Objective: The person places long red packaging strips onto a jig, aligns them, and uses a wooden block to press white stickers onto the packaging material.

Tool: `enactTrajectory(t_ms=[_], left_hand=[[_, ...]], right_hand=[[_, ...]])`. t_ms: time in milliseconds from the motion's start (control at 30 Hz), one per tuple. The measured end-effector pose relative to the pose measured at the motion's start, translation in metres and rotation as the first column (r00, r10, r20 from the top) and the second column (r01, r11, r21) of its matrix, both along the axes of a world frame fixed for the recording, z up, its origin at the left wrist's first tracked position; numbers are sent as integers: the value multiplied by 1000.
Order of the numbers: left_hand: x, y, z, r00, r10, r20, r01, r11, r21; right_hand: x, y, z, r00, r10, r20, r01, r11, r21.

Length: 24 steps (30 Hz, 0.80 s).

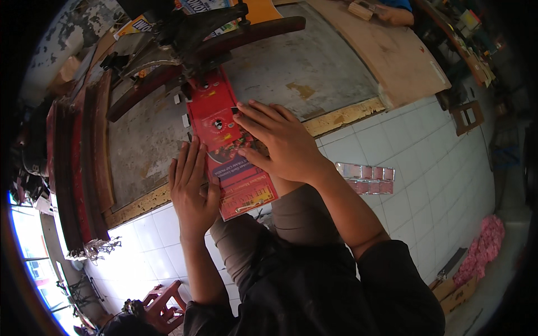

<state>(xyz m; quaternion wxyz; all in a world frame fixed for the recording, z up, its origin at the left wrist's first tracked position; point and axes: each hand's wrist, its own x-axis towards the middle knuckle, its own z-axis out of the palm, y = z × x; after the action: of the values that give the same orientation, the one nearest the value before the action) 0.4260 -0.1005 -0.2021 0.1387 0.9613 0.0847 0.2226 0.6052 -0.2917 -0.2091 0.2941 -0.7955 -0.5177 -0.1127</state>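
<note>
Shirt [319, 288]; hands [287, 144] — at sheet [232, 171] (red)

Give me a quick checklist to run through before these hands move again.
1. Left hand at the left edge of the red printed sheet: ok.
2. Right hand at the sheet's right side: ok.
3. Both hands apart from the dark curved bar: ok.
4. Sheet wholly on the table: not ok, its near end extends past the edge.
5. Sheet secured at its far end: cannot tell.

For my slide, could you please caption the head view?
Two hands at a red printed sheet overhanging a grey table.
</note>
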Motion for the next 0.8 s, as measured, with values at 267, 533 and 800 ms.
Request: enactTrajectory(t_ms=[267, 533, 800], left_hand=[[-1, 0, 2, 1000, -8, 0, 8, 1000, -3], [-2, 1, 0, 1000, -15, -1, 15, 1000, -10], [0, 1, 0, 1000, -19, 5, 19, 1000, -14]], right_hand=[[0, -1, 1, 1000, 6, -18, -6, 1000, -6], [1, 0, 0, 1000, 14, 11, -14, 1000, 8], [3, 0, -2, 1000, 14, 17, -14, 1000, 5]])
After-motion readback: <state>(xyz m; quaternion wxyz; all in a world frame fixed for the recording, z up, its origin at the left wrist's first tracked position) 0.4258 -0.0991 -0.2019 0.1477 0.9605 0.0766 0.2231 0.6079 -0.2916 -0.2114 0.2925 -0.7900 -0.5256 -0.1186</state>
